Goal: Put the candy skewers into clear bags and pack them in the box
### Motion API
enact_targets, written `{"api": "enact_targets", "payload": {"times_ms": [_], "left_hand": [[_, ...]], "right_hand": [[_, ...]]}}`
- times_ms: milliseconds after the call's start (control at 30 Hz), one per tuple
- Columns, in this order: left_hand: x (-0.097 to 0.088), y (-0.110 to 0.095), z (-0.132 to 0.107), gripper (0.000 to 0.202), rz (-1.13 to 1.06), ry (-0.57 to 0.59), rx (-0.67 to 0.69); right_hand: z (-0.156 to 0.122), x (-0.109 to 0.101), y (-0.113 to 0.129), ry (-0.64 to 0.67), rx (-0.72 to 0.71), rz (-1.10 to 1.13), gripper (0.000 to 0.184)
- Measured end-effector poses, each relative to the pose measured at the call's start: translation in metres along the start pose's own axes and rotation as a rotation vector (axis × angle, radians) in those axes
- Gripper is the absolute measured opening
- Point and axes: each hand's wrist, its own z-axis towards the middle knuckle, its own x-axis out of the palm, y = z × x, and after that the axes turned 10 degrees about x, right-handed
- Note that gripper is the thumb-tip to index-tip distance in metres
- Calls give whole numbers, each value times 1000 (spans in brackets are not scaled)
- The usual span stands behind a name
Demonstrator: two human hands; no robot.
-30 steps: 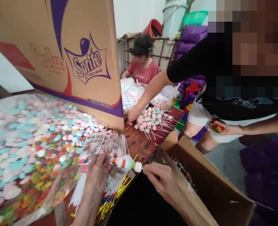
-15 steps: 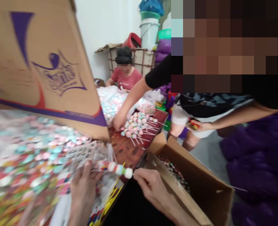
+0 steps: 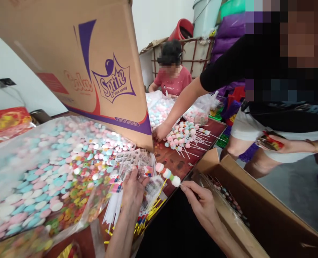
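Note:
Between thumb and fingers, my right hand pinches the white stick of a marshmallow candy skewer. Pink, white, blue and green pieces are threaded on it, and its far end points at my left hand. That hand is closed on a small printed plastic wrapper, whose colourful end shows just beyond the fingers, close to the skewer's tip. Below and around my left hand lie stacked printed wrappers, white sticks and yellow ties.
Loose marshmallows and gummy rings spread at left. A large carton stands behind. Finished skewers lie beside a co-worker's hand. An open box at right holds skewers. Another person sits behind.
The view has swung left and sharpened, so things sit further right. The skewer remains in my right hand and the wrapper in my left. The co-worker's hand stays by the pile.

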Motion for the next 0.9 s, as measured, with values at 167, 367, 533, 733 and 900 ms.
{"api": "enact_targets", "payload": {"times_ms": [167, 367, 533, 733, 900], "left_hand": [[3, 3, -1, 14, -22, -6, 15], [6, 5, -1, 17, -14, -18, -31], [3, 3, -1, 18, 0, 20, -95], [-2, 5, 3, 15, -18, 79, -126], [-5, 9, 4, 15, -8, 163, -64]], "right_hand": [[1, 2, -5, -137, -240, -47, 11], [2, 3, -3, -164, -324, -64, 14], [2, 4, -9, -168, -299, -92, 11], [2, 3, -12, -129, -238, -101, 10], [3, -2, -10, -104, -296, -198, 12]]}}
